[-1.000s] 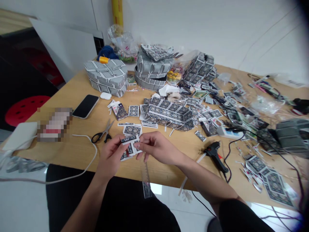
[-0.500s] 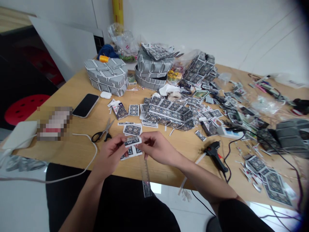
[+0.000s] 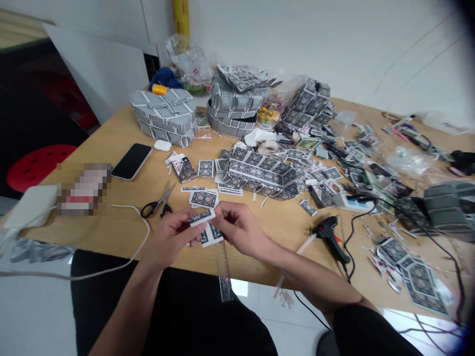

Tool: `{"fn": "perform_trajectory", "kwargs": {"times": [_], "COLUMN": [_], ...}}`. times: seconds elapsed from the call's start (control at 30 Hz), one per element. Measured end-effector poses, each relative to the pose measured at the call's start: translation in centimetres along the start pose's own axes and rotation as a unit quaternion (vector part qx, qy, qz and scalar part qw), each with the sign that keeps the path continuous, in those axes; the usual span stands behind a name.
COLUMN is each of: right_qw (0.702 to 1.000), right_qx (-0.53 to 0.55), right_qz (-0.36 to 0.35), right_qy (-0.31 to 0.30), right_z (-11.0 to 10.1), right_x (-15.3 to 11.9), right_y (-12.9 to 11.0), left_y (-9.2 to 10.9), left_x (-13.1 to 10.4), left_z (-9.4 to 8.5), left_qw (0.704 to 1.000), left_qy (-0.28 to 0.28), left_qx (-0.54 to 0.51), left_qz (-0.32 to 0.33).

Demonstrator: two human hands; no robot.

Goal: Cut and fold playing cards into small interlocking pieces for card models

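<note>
Between my two hands is a folded playing card point(image 3: 201, 217) with a dark patterned back and white edges. My left hand point(image 3: 168, 242) pinches its left part, and the fingers of my right hand point(image 3: 241, 230) close on its right end. Just below it a second patterned card piece point(image 3: 211, 236) shows; whether it is held too I cannot tell. A clear ruler point(image 3: 224, 279) sticks out over the table's front edge under my right hand. Beyond my fingers lies a small pile of cards point(image 3: 204, 199). Open black scissors point(image 3: 159, 201) rest to the left of it.
An open box made of cards point(image 3: 260, 173) stands ahead. A black glue gun point(image 3: 331, 240) with its cord lies at the right. Left are a phone point(image 3: 132, 161) and a white cable point(image 3: 143, 247). Grey woven boxes point(image 3: 165, 118) and scattered cards fill the back.
The held card has tilted and shifted slightly left and down between my fingers. The card piece below it now sits at a different angle, further right. My arms have barely moved.
</note>
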State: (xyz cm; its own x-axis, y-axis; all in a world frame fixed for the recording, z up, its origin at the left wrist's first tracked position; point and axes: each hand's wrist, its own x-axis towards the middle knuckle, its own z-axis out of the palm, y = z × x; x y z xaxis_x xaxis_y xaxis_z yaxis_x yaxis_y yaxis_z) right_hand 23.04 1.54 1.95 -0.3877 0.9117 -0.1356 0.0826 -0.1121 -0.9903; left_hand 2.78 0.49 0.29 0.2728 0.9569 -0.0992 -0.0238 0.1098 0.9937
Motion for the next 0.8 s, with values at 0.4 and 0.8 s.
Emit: {"fn": "perform_trajectory", "kwargs": {"times": [0.4, 0.8], "right_qw": [0.996, 0.982], "right_qx": [-0.044, -0.155], "right_qz": [-0.069, -0.105], "right_qy": [0.028, -0.010], "right_z": [0.9, -0.1], "right_x": [-0.4, -0.4], "right_y": [0.3, -1.1], "left_y": [-1.7, -1.3], "left_x": [0.0, -0.6], "left_z": [0.8, 1.3], "left_qw": [0.997, 0.994], "left_qy": [-0.008, -0.012], "left_qx": [-0.055, -0.060], "left_qz": [-0.052, -0.087]}}
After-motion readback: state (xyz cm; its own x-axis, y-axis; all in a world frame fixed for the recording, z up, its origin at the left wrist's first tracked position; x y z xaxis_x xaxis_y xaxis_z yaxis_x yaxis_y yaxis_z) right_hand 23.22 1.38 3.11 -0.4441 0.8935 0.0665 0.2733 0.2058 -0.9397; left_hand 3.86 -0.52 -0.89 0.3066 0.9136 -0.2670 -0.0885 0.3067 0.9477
